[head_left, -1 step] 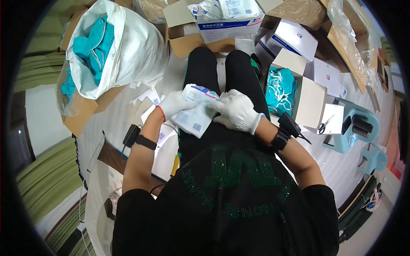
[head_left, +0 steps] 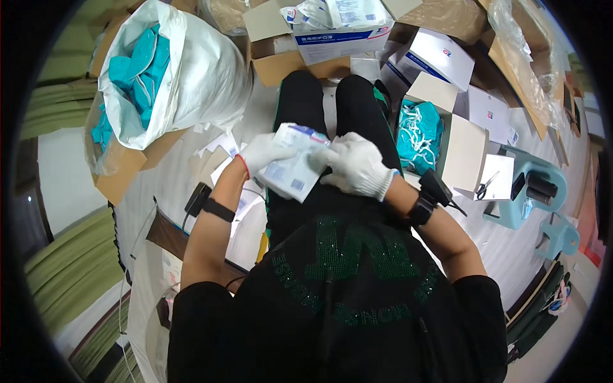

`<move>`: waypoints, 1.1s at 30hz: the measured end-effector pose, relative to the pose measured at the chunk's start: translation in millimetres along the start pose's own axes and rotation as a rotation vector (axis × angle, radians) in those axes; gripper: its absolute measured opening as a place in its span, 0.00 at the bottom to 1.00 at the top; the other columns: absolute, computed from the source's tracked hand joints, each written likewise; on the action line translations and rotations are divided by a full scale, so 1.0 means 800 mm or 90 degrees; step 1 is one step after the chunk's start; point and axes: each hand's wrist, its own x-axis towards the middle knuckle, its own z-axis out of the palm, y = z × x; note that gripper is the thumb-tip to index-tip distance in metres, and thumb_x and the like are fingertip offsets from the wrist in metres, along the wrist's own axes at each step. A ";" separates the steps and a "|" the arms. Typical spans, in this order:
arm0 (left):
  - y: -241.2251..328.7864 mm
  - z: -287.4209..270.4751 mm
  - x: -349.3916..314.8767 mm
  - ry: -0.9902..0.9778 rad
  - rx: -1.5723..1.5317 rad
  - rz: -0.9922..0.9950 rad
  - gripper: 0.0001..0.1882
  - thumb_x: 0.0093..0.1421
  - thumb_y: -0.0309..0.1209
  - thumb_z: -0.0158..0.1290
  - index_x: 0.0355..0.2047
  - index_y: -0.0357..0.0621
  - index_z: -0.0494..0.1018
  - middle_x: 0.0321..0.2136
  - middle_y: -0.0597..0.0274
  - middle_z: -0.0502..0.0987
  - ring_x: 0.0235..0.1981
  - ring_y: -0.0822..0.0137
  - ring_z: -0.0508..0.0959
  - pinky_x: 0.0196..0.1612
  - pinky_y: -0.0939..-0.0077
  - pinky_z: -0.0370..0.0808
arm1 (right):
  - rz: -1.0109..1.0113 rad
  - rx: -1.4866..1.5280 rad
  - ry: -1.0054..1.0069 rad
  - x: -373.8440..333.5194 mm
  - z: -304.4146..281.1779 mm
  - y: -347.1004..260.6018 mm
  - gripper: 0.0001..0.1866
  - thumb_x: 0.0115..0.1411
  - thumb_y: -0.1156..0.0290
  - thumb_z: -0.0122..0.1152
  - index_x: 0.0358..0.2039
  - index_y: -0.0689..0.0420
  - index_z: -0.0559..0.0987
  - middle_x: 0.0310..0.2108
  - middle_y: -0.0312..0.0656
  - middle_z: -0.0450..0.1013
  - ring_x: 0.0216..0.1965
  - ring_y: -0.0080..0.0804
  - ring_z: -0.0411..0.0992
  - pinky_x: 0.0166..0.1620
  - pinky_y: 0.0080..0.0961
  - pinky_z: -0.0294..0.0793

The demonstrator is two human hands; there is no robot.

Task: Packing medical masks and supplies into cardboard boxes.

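Observation:
A flat white packet [head_left: 299,166] with blue print and a pink-and-purple strip near its top is held over my lap, tilted. My left hand [head_left: 269,154], in a white knit glove with a red cuff edge, grips its left side, thumb lying over the front. At the packet's right edge, the bent fingers of my gloved right hand [head_left: 359,165] close on it; the fingertips are partly hidden. Similar white packets [head_left: 319,14] fill a white-and-blue carton [head_left: 341,46] beyond my knees. To the right, an open box [head_left: 465,142] contains teal folded masks [head_left: 421,137] with white straps.
At the left stands a big white sack [head_left: 207,76] of teal pieces. White cartons [head_left: 440,57] are stacked at the back right. Scissors [head_left: 487,186] lie on a white box beside a light-blue stool [head_left: 539,191] carrying dark objects. Papers lie left of my legs.
The packet has shifted very slightly upward in my hands. Both hands keep nearly the same place on it.

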 end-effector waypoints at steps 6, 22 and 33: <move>0.090 0.039 0.104 -0.279 -0.547 -0.141 0.19 0.62 0.33 0.54 0.51 0.37 0.71 0.44 0.53 0.78 0.43 0.63 0.79 0.49 0.69 0.75 | 0.156 -0.055 0.132 -0.042 -0.126 -0.002 0.43 0.29 0.57 0.77 0.51 0.47 0.73 0.44 0.41 0.70 0.42 0.45 0.70 0.44 0.37 0.70; 0.194 0.273 0.225 -0.323 -0.477 -0.320 0.28 0.65 0.53 0.41 0.50 0.42 0.71 0.47 0.54 0.77 0.46 0.58 0.77 0.43 0.68 0.77 | 0.531 -0.325 0.157 -0.232 -0.088 0.091 0.04 0.55 0.69 0.57 0.32 0.51 0.73 0.32 0.46 0.71 0.26 0.46 0.73 0.29 0.42 0.72; 0.076 0.208 0.249 -0.197 -0.535 -0.105 0.22 0.66 0.41 0.45 0.46 0.29 0.66 0.38 0.42 0.76 0.33 0.56 0.79 0.33 0.69 0.78 | 0.708 -0.252 0.318 -0.270 -0.006 0.183 0.04 0.51 0.69 0.58 0.25 0.55 0.75 0.24 0.51 0.72 0.27 0.53 0.72 0.33 0.45 0.71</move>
